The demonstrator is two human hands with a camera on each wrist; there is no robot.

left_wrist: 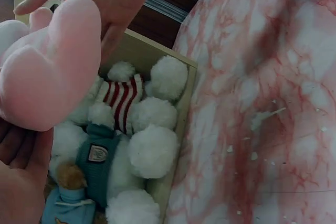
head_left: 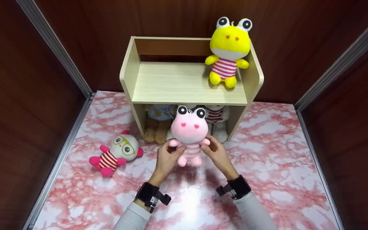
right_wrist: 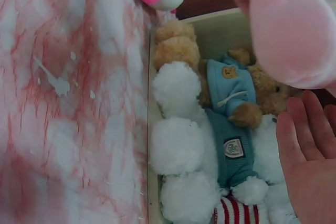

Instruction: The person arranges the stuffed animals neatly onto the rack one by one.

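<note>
A pink frog plush [head_left: 189, 129] with big round eyes and a striped belly is held upright between both hands, in front of the shelf's lower compartment. My left hand [head_left: 166, 159] grips its side below one arm, the thumb over the front. On the opposite side my right hand [head_left: 217, 156] pinches it near the other arm. Both wrist views show the pink plush body close up, with the lower compartment behind it. Sitting there are a brown teddy bear in a light blue hoodie [right_wrist: 231, 87], a white plush in a green sweater [right_wrist: 231, 150] and one in red-and-white stripes [left_wrist: 123, 98].
A pale wooden two-tier shelf [head_left: 171, 83] stands against the dark back wall. On its upper board, at the right, sits a yellow frog plush [head_left: 230, 41]. A white-and-pink plush with green glasses [head_left: 120, 153] lies on the marbled floor [head_left: 276, 166] left of the shelf.
</note>
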